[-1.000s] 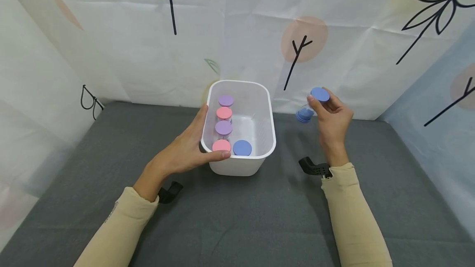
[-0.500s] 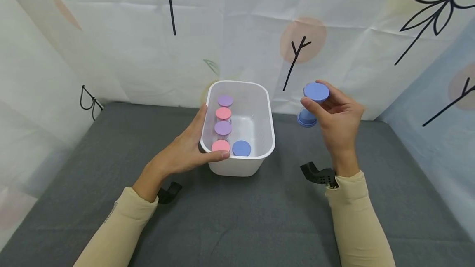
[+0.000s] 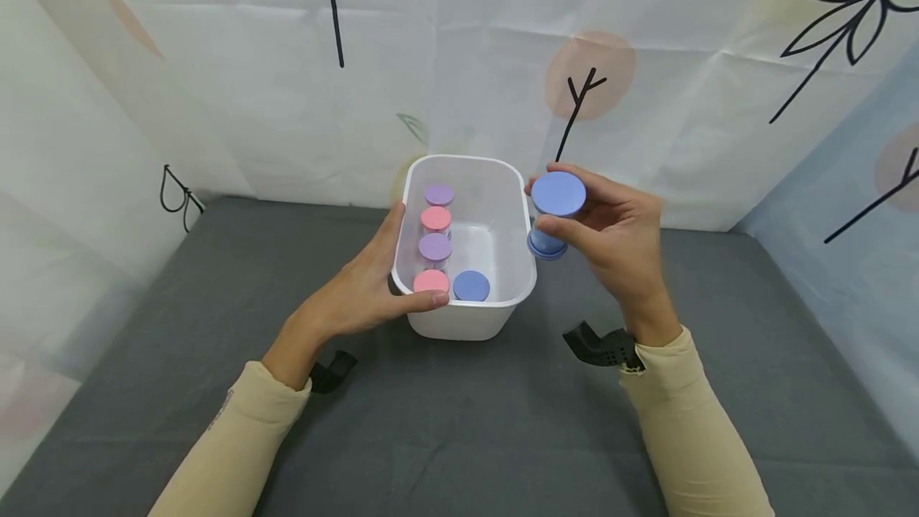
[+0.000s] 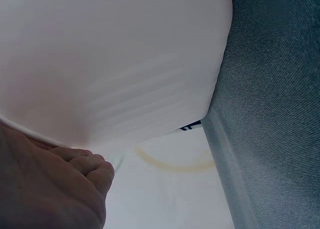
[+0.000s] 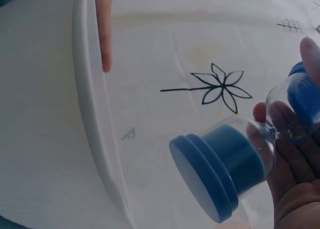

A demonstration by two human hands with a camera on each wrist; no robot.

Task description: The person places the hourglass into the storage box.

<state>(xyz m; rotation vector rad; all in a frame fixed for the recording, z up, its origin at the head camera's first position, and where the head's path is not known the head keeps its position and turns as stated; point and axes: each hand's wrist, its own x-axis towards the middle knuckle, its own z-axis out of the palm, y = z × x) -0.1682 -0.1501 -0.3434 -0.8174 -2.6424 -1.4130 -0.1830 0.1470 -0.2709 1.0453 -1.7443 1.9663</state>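
Observation:
My right hand (image 3: 610,238) holds a sand timer (image 3: 558,195) with blue caps just off the right side of a white plastic bin (image 3: 467,321). In the right wrist view, the timer (image 5: 217,174) has clear bulbs with blue sand and a narrow waist, and it leans. My left hand (image 3: 359,282) grips the bin's near left corner, thumb over the near rim and fingers along the left wall. Inside the bin, purple-capped timers (image 3: 435,246) and pink-capped timers (image 3: 435,219) stand in a row on the left. One blue-capped timer (image 3: 471,286) stands at the near end, right of that row.
The bin stands on a dark grey cloth-covered table (image 3: 459,421). A patterned white cloth backdrop (image 3: 474,62) rises behind the table, with more cloth on both sides. Black straps (image 3: 603,345) sit on the wrists.
My right hand has carried the blue-capped sand timer left, from well to the right of the bin to beside its right rim. My left hand and the bin have stayed put.

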